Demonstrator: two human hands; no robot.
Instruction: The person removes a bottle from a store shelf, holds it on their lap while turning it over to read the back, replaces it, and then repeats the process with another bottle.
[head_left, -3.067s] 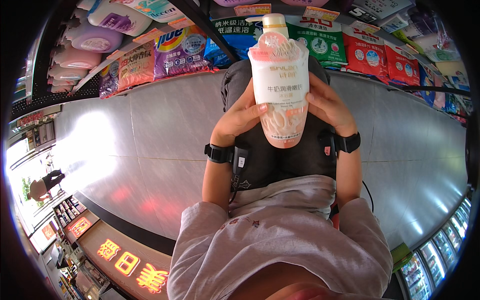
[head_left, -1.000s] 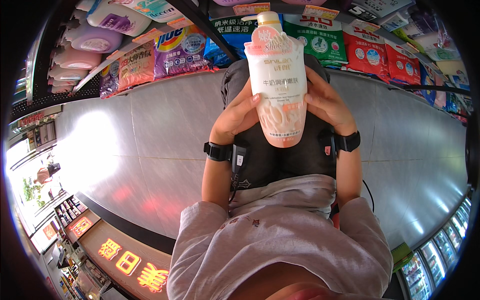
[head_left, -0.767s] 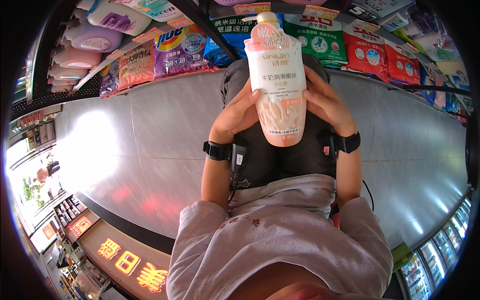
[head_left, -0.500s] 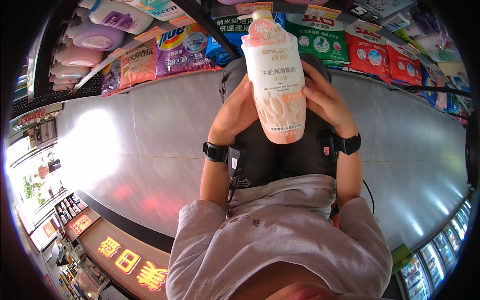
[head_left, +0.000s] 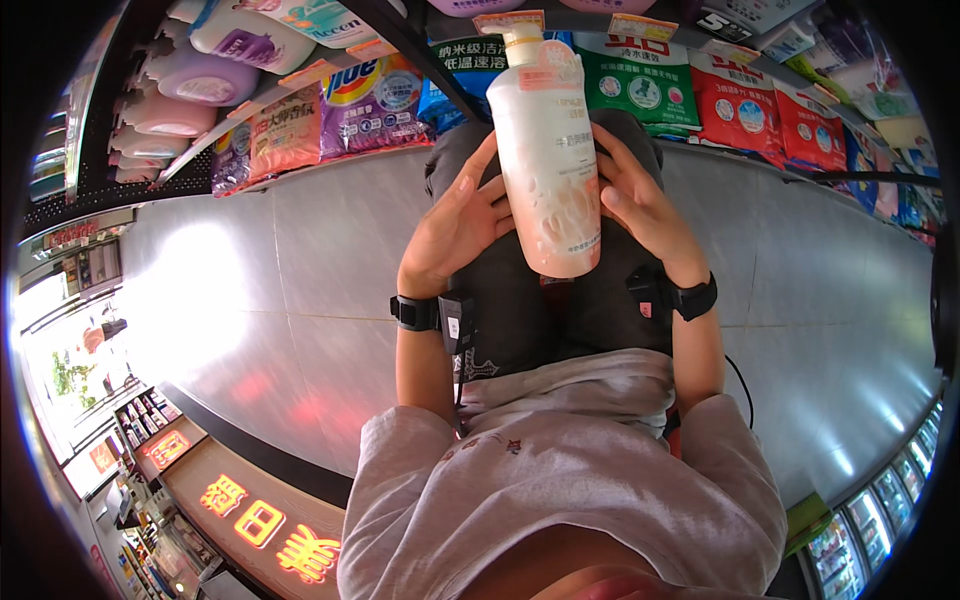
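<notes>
A tall white pump bottle of shower gel, shading to peach at its base, is held up before me over my lap. Its pump head points away from me, and its printed front is turned partly to the right. My left hand presses on the bottle's left side, with some fingertips hidden behind it and the thumb raised along it. On the other side my right hand bears against the bottle, fingers reaching behind and thumb near its edge. Both hands are curved round the bottle between them.
Ahead stands a shelf with a purple detergent bag, a green bag and red bags. Lilac and pink bottles fill the left shelf. Grey floor tiles surround me. A counter with lit signs and drink coolers are behind.
The bottle has turned about its length, its printed front shifting right, and its base has drawn slightly away. My left thumb has lifted and the left hand has moved slightly outward.
</notes>
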